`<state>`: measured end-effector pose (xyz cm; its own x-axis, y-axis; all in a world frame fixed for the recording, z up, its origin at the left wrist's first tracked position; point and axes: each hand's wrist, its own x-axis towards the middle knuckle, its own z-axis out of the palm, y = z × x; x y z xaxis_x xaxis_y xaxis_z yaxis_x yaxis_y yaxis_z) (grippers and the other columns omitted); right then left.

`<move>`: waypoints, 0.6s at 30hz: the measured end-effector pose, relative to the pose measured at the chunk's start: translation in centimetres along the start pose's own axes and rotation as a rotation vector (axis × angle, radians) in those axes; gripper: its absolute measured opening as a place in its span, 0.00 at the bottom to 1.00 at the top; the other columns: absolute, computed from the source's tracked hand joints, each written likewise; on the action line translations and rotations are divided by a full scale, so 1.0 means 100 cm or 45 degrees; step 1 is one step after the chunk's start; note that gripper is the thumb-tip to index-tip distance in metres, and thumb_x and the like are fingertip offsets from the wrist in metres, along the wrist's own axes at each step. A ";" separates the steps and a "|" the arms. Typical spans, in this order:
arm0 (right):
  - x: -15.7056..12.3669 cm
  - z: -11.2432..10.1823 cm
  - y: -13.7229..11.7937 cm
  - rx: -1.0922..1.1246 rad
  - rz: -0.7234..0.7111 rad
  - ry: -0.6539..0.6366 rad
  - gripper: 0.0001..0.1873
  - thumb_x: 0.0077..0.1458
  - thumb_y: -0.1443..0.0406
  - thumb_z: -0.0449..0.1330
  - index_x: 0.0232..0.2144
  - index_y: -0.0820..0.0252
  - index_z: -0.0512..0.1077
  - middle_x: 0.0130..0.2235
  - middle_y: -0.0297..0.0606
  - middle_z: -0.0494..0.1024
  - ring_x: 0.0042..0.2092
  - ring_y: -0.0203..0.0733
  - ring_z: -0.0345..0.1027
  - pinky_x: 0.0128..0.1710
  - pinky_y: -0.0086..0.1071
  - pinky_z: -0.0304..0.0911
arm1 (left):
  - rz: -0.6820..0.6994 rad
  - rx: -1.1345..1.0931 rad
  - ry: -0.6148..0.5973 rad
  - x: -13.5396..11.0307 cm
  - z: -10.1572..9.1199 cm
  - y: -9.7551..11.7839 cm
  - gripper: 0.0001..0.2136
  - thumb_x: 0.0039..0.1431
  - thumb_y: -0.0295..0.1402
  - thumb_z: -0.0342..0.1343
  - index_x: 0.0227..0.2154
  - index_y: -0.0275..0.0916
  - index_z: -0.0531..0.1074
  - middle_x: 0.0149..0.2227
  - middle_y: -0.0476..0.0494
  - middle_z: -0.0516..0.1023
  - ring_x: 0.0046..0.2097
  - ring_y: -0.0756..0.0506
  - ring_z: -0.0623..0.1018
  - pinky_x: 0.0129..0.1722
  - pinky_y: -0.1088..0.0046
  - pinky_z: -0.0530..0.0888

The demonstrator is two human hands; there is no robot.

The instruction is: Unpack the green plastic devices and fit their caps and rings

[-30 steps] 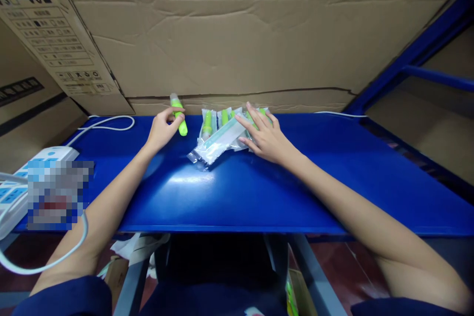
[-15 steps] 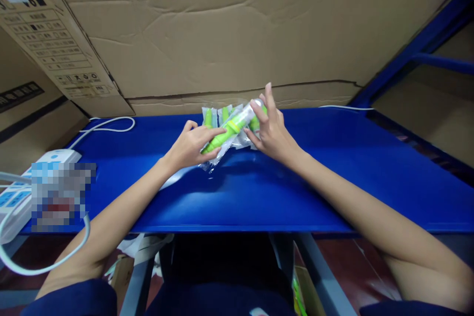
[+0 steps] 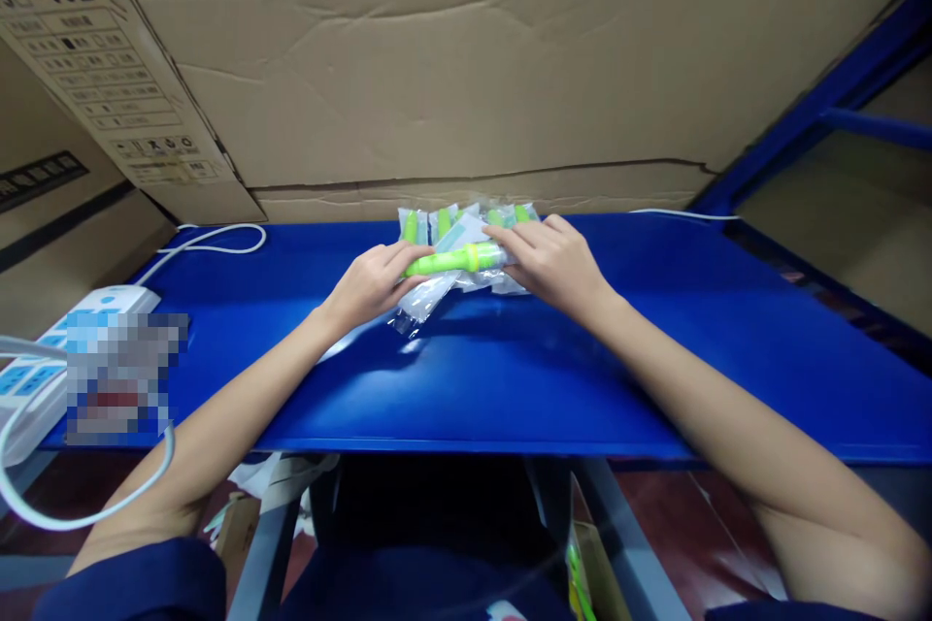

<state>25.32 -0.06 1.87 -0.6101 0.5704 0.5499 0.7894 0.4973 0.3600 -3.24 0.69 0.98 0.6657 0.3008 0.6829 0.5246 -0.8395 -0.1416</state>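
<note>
A lime-green stick with a yellow collar and a clear right end (image 3: 455,260) is held level between my hands; its exact kind is not plain. My left hand (image 3: 368,283) pinches its green left end between thumb and fingers. Around the clear right end, my right hand (image 3: 554,260) is closed, fingers partly covering it. Just beneath and behind the stick lie several clear plastic bags with green sticks inside (image 3: 444,221). One clear bag (image 3: 418,304) slants toward me below the stick.
The blue tabletop (image 3: 466,388) backs onto a large cardboard sheet (image 3: 451,78). At left are a white power strip (image 3: 120,301) and a looping white cable (image 3: 94,516). A blue metal frame (image 3: 779,126) stands at right. A cardboard box (image 3: 44,165) is at far left.
The stick has turned from slanting up to the right to nearly level. My right hand has lowered and its raised fingers have closed on the clear end. My left hand still grips the green end.
</note>
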 end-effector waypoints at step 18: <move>-0.001 0.000 0.011 0.073 0.371 -0.200 0.29 0.64 0.46 0.53 0.51 0.62 0.76 0.45 0.48 0.82 0.39 0.50 0.75 0.28 0.33 0.47 | -0.886 -0.079 -0.200 0.006 -0.012 -0.007 0.19 0.65 0.48 0.53 0.48 0.37 0.66 0.37 0.42 0.78 0.33 0.44 0.78 0.32 0.68 0.71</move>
<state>26.27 0.47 2.20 -0.3656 0.7857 0.4990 0.9299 0.3318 0.1588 -3.82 0.89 2.31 0.2586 0.8336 0.4881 0.8272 -0.4520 0.3337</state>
